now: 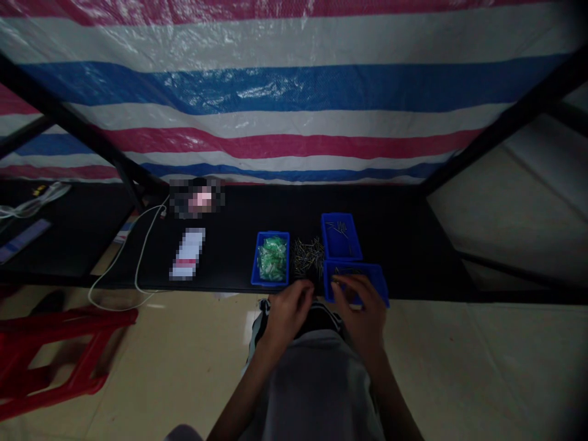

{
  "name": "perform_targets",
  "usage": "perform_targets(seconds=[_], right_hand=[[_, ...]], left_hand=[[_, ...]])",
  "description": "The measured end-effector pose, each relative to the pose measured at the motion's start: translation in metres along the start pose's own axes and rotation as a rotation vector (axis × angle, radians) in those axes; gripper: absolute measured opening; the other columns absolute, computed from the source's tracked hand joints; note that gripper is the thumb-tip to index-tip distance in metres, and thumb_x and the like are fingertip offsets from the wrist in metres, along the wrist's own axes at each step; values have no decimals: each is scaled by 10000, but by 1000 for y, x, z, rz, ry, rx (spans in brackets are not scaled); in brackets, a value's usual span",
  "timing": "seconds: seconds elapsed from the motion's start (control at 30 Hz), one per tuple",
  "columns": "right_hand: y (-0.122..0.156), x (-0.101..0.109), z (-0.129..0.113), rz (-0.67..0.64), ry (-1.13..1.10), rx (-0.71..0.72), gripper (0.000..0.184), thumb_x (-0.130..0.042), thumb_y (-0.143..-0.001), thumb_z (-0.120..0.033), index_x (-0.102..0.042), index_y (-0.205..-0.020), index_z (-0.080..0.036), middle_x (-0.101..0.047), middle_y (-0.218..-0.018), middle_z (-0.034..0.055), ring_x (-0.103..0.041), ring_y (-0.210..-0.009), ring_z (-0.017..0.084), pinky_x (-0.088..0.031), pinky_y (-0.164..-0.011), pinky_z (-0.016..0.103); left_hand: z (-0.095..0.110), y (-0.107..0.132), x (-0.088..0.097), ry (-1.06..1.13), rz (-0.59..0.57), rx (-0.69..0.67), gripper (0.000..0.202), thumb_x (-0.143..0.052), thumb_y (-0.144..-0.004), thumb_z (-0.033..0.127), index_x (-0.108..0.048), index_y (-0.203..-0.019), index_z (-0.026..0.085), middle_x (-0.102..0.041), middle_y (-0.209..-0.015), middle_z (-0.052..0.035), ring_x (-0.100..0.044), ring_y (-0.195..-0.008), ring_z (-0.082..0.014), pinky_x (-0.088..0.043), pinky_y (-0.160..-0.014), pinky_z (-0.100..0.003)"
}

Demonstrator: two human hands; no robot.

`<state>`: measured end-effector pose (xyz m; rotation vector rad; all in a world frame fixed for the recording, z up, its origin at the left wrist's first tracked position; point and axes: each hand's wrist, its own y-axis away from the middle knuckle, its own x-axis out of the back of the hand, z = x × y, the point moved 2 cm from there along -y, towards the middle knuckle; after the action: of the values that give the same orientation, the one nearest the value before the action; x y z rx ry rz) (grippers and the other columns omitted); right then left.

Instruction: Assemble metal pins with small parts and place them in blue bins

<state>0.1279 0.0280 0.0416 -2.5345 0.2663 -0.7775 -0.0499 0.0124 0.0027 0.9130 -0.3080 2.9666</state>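
My left hand [288, 311] hovers at the near edge of the black table [229, 214], fingers curled together close to a loose pile of small metal pins [308, 257]; what it holds is too small to make out. My right hand [361, 306] reaches over the near blue tray [380, 277], fingers bent down into it, pinched near small pins. Left of the pile stands a blue tray with green plastic parts [272, 258]. Behind the near tray sits another blue tray [340, 236] holding a few pins.
A white cable [138, 257] runs across the table's left part and hangs over its edge. A red plastic stool [55, 355] stands on the floor at the left. A striped tarpaulin [294, 92] hangs behind the table, framed by black bars.
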Motion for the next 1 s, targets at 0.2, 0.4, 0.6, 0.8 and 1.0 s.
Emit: perform_targets(seconds=[0.2, 0.4, 0.6, 0.8, 1.0], right_hand=[[-8, 31, 39, 58, 318, -5, 240, -699, -986, -358, -756, -1166, -211, -730, -1040, 70, -671, -757, 173, -569, -766, 330], [-5, 29, 40, 62, 261, -43, 223, -646, -1016, -366, -769, -1112, -206, -739, -1061, 82, -707, -796, 181, -570, -795, 332], [0, 14, 34, 29, 189, -9, 169, -648, -1018, -303, -767, -1101, -214, -747, -1059, 66, -725, -837, 181, -577, -829, 331], [1, 8, 36, -53, 187, 64, 144, -639, -1021, -270, -758, -1090, -228, -751, -1022, 55, -716, -913, 203, -569, -867, 364], [3, 8, 39, -84, 199, 68, 137, -633, -1020, -267, -761, -1060, -238, -757, -998, 53, -711, -915, 212, -567, -867, 388]], left_hand=[[6, -11, -21, -380, -202, 111, 169, -552, -1049, 222, -626, -1200, 232, -801, -994, -39, -780, -869, -197, -521, -693, -250], [12, -33, -36, -584, -362, 237, 201, -531, -1062, 268, -575, -1244, 196, -799, -984, -75, -796, -880, -239, -513, -650, -264], [14, -38, -44, -623, -378, 293, 219, -527, -1043, 174, -551, -1258, 143, -798, -954, -119, -806, -857, -249, -533, -661, -261], [15, -35, -43, -642, -384, 322, 212, -514, -1030, 138, -558, -1236, 111, -793, -907, -142, -811, -843, -267, -551, -654, -267], [23, -38, -38, -641, -394, 331, 249, -480, -1014, 57, -565, -1244, 96, -793, -901, -157, -815, -838, -272, -555, -659, -267]])
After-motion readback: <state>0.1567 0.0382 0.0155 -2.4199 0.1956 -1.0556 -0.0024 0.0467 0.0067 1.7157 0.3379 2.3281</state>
